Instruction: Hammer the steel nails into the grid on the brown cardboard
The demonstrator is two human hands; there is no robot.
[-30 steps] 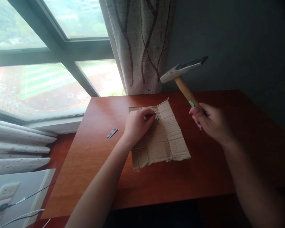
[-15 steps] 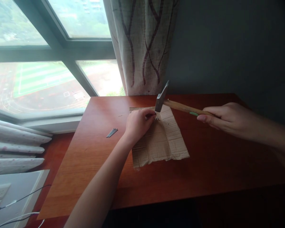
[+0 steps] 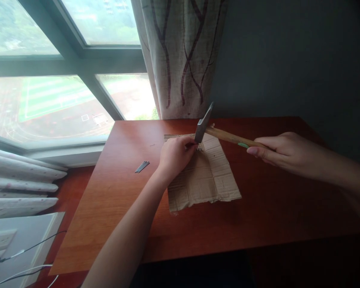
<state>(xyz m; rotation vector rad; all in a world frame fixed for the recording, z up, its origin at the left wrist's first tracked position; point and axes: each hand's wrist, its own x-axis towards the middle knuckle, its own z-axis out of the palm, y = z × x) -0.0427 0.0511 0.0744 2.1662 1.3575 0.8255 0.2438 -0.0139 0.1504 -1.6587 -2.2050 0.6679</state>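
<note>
- Well to the left of the creased, torn-edged sheet of brown corrugated cardboard: a white wall socket with cables, and above it a pale, spotted fabric curtain.
- Left of the cardboard and beyond it: a grey-framed glass window (a green field shows through the panes).
- Under the cardboard, reaching out on both sides: a reddish-brown wooden surface.
- Just left of the cardboard: a small fan of thin grey metal nails, lying side by side on the surface.
- Over the cardboard's far left part: the left hand, thumb and forefinger drawn together; whatever may sit between their tips is too small to make out.
- Beyond the cardboard: a pale fabric curtain with dark, winding lines, hanging beside the window.
- Above the cardboard's far part: a hammer with a grey metal head and brown wooden handle, marked with a green patch; its tilted head is right by the left fingertips, though contact cannot be told.
- Right of the cardboard: the right hand, clamped on the hammer's handle.
- Beyond the cardboard, to the right: a dark grey wall.
</note>
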